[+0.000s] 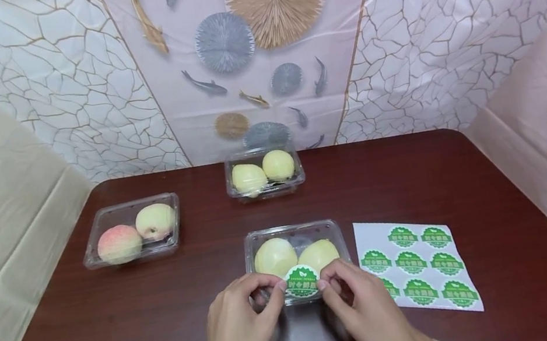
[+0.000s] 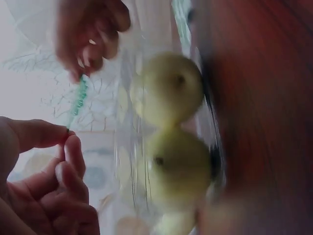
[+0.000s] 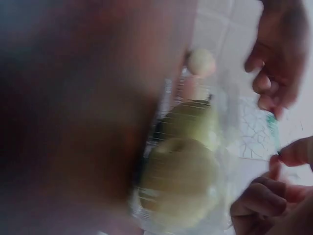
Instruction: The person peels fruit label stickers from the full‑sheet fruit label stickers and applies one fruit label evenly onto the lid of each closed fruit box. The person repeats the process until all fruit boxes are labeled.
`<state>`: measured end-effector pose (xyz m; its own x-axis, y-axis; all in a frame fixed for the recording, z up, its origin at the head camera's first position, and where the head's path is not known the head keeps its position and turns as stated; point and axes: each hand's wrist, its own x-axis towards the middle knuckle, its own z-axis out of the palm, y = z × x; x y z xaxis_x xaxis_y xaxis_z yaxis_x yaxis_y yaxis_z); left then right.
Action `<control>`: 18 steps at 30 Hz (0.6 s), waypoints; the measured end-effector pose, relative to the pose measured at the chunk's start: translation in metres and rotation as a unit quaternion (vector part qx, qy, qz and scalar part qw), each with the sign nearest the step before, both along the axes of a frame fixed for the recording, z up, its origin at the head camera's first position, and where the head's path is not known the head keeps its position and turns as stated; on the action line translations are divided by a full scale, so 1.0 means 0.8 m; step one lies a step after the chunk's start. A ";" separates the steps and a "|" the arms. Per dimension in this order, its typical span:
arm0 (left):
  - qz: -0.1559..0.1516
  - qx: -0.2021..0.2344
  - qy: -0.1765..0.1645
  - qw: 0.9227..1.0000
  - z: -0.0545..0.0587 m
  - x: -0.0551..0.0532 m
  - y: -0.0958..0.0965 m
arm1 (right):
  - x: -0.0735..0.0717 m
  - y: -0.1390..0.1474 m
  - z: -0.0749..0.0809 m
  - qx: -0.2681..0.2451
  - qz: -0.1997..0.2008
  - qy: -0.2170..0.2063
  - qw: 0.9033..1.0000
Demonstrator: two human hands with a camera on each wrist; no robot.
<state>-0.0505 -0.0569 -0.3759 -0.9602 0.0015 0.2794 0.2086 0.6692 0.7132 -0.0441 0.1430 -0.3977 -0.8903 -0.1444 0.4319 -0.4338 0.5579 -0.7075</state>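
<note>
Between my two hands is a round green-and-white sticker (image 1: 302, 281), its printed face showing in the head view. My left hand (image 1: 243, 319) pinches its left edge with thumb and forefinger, and my right hand (image 1: 368, 306) pinches the right edge. Under and behind it stands a clear plastic fruit box (image 1: 290, 229) with two pale yellow-green pears (image 1: 276, 257) inside. Both wrist views show the sticker (image 2: 78, 103) nearly edge-on, held apart from the box's lid.
A white sticker sheet (image 1: 373, 232) with several matching labels lies right of the box. Another clear box (image 1: 269, 195) with two pears stands at the back, and a box (image 1: 125, 206) with two peaches at the left. Patterned cloth (image 1: 139, 125) rises behind the table.
</note>
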 end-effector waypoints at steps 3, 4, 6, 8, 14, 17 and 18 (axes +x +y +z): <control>-0.038 0.025 -0.087 0.995 0.006 -0.023 -0.005 | -0.020 0.008 0.014 0.006 -0.001 -0.077 0.997; -0.047 0.036 -0.110 0.992 0.008 -0.032 -0.007 | -0.028 0.010 0.018 0.006 0.002 -0.095 0.995; -0.056 0.037 -0.128 0.989 0.010 -0.050 -0.009 | -0.045 0.012 0.028 0.012 -0.001 -0.130 0.991; -0.059 0.022 -0.136 0.989 0.011 -0.063 -0.010 | -0.060 0.013 0.036 0.024 -0.005 -0.154 0.988; -0.073 -0.031 -0.155 0.985 0.014 -0.082 -0.007 | -0.083 0.014 0.042 0.049 0.000 -0.217 0.975; -0.071 -0.057 -0.151 0.984 0.015 -0.082 -0.007 | -0.085 0.012 0.041 0.054 0.001 -0.224 0.973; -0.070 -0.065 -0.149 0.984 0.015 -0.081 -0.008 | -0.084 0.011 0.040 0.057 0.000 -0.224 0.973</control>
<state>-0.1150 -0.0631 -0.3635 -0.9871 0.1578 -0.0258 0.1006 0.7385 0.6667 -0.1117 0.1515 -0.3653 -0.9854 -0.1693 -0.0173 -0.0973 0.6437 -0.7591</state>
